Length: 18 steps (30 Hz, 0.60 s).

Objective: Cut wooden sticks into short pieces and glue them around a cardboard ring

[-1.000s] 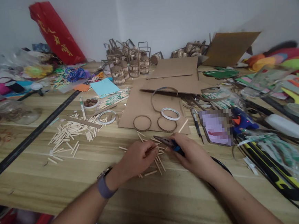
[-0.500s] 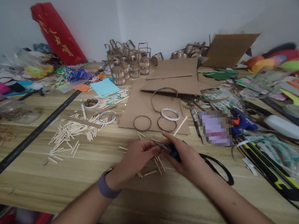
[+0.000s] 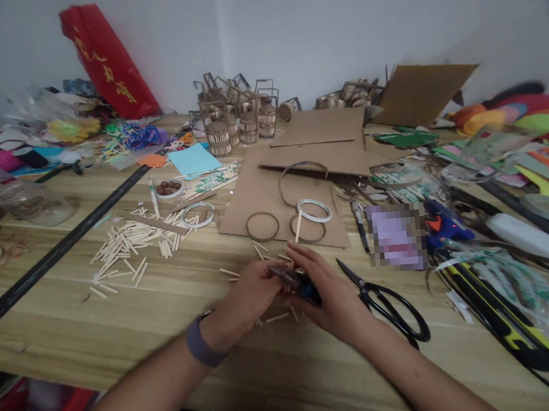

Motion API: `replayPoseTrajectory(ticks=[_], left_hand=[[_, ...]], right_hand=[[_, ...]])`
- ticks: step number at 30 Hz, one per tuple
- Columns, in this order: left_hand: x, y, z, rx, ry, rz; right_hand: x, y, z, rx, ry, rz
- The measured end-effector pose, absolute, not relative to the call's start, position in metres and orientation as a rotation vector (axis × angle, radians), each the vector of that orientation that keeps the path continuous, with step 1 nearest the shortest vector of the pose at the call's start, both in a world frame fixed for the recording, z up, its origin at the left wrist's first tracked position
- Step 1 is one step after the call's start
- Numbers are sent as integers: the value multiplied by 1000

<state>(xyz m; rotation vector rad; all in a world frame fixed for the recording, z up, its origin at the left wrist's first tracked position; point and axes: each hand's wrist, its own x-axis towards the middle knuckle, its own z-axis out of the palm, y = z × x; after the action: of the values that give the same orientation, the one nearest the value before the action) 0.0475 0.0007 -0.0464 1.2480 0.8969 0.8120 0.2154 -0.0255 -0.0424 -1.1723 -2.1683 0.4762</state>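
1. Wooden tabletop (image 3: 124, 344), heavily cluttered, with a white wall behind it.
2. Your right hand (image 3: 329, 293) is clenched around blue-handled pliers (image 3: 294, 280) near the table's front edge, nose pointing left.
3. Your left hand (image 3: 255, 292) is curled, fingertips at the pliers' nose. Whether it pinches anything, cannot tell.
4. One thin stick (image 3: 298, 227) stands up from between your fingers.
5. Loose cut sticks (image 3: 276, 318) lie under and around both hands.
6. Black scissors (image 3: 381, 298) lie just right of your right hand.
7. Cardboard sheet (image 3: 255, 197) with rings sits behind the hands. A bigger stick pile (image 3: 125, 246) lies well to the left.
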Motion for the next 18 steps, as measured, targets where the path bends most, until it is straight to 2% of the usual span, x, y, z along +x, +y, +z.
replayPoseTrajectory(ticks=[12, 15, 18], left_hand=[[51, -3, -43, 1135, 934, 896], [49, -1, -40, 1137, 904, 877], [47, -2, -35, 1181, 942, 844]], right_hand=[[216, -28, -35, -1197, -2113, 351], [222, -31, -20, -1308, -2086, 511], [233, -34, -2, -1502, -2029, 811]])
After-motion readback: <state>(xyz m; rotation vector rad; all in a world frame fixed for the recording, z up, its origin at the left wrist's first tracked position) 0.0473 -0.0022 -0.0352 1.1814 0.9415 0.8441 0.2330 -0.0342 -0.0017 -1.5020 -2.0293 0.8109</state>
